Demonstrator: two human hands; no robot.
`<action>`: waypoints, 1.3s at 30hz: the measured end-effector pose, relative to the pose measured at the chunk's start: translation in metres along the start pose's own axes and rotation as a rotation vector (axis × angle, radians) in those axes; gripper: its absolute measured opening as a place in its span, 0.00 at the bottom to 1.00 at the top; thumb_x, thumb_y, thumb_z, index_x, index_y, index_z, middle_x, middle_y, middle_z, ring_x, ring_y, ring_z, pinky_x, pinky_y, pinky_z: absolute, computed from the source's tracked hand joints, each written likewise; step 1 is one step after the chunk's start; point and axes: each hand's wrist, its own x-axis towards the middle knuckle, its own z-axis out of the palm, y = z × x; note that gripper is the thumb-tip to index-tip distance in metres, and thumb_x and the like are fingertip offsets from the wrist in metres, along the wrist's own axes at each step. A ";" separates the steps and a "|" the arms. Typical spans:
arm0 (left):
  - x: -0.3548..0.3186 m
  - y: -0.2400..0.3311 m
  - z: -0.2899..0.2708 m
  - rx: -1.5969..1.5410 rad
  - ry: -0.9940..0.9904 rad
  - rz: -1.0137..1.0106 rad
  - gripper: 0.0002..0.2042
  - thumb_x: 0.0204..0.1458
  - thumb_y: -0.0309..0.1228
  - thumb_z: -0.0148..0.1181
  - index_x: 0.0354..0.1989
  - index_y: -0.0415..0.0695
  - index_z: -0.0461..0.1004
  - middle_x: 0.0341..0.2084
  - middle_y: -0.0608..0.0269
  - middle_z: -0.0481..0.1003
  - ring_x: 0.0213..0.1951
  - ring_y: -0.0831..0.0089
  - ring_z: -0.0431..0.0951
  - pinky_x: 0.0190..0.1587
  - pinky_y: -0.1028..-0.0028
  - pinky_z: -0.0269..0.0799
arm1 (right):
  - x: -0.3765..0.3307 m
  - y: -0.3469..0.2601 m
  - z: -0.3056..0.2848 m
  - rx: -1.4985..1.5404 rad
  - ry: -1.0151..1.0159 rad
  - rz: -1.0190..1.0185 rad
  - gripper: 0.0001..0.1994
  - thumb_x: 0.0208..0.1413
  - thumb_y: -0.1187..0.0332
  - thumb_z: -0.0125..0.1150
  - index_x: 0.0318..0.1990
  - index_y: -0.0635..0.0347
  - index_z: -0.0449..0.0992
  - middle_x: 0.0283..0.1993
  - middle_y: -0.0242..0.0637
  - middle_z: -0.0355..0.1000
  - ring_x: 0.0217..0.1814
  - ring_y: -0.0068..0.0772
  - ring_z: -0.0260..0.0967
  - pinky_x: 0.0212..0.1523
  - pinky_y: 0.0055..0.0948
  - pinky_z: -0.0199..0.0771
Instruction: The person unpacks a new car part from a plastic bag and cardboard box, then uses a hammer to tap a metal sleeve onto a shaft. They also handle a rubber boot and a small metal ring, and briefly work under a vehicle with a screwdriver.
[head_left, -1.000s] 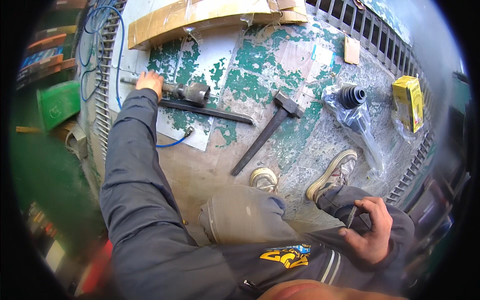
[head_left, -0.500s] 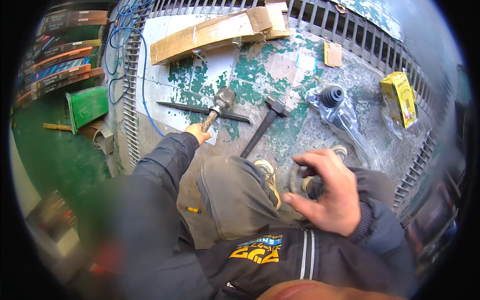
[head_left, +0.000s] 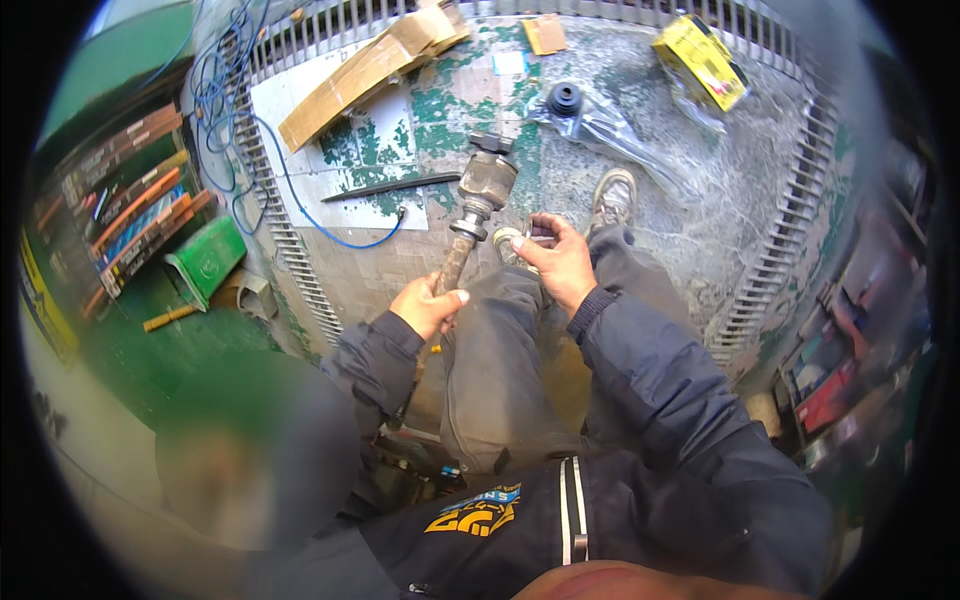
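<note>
Gripping the thin end of a drive shaft (head_left: 470, 225), the person's left hand (head_left: 428, 305) is closed around the rod with the thumb laid across it, just above the raised grey knee. One shaft shows: from that fist it slopes up and away to a collar and then a thick rounded joint housing at its far end. The right hand (head_left: 560, 262) sits just right of the shaft's collar, fingers curled over a small pale ring-like part (head_left: 541, 230); what exactly it pinches cannot be told, and the hand does not touch the shaft. Two dark sleeves come in from the lower edge. Right of the shaft, past the right hand, one worn shoe (head_left: 612, 197) rests on the chipped green floor (head_left: 445, 110).

Beyond the shaft's thick end lies one hammer head (head_left: 490, 142). Left of the shaft, one long dark bar (head_left: 390, 186) lies flat on a white panel, with a blue cable (head_left: 330, 225) looping near it. Further off, one strip of cardboard (head_left: 365, 70) lies above the bar. Far right of the shaft, one black rubber boot (head_left: 565, 98) sits on clear plastic, and one yellow box (head_left: 700, 60) lies beyond that. One green bin (head_left: 205, 262) stands well left of the shaft.
</note>
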 end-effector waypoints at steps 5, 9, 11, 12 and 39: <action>-0.035 0.039 0.066 0.558 0.192 0.065 0.21 0.60 0.42 0.73 0.51 0.36 0.80 0.31 0.46 0.83 0.34 0.54 0.86 0.43 0.59 0.79 | -0.038 0.011 -0.051 0.317 0.035 0.075 0.34 0.61 0.66 0.80 0.70 0.70 0.71 0.55 0.39 0.81 0.50 0.26 0.79 0.48 0.30 0.82; -0.058 0.055 0.098 0.572 0.074 0.204 0.21 0.60 0.41 0.72 0.51 0.34 0.80 0.32 0.52 0.84 0.32 0.61 0.85 0.39 0.61 0.80 | -0.062 0.019 -0.082 0.486 0.055 0.090 0.39 0.61 0.61 0.80 0.73 0.71 0.68 0.63 0.45 0.78 0.59 0.36 0.80 0.51 0.36 0.84; -0.063 0.064 0.106 0.576 0.013 -0.007 0.18 0.61 0.38 0.72 0.49 0.35 0.81 0.26 0.59 0.83 0.24 0.69 0.82 0.30 0.66 0.78 | -0.071 0.023 -0.091 0.444 0.162 0.140 0.41 0.61 0.60 0.81 0.74 0.73 0.67 0.66 0.46 0.76 0.59 0.36 0.79 0.50 0.36 0.84; -0.067 0.067 0.110 0.554 0.006 -0.032 0.17 0.60 0.37 0.72 0.48 0.36 0.81 0.25 0.59 0.82 0.23 0.70 0.81 0.29 0.68 0.77 | -0.076 0.024 -0.093 0.493 0.216 0.172 0.37 0.61 0.63 0.81 0.73 0.70 0.69 0.63 0.43 0.77 0.57 0.34 0.80 0.49 0.36 0.85; -0.011 0.123 0.109 1.867 -0.171 0.430 0.13 0.53 0.35 0.69 0.34 0.40 0.72 0.20 0.63 0.72 0.20 0.72 0.70 0.25 0.66 0.67 | -0.316 0.314 -0.041 1.675 0.498 -0.195 0.22 0.66 0.67 0.73 0.64 0.56 0.74 0.50 0.29 0.76 0.48 0.27 0.76 0.54 0.35 0.79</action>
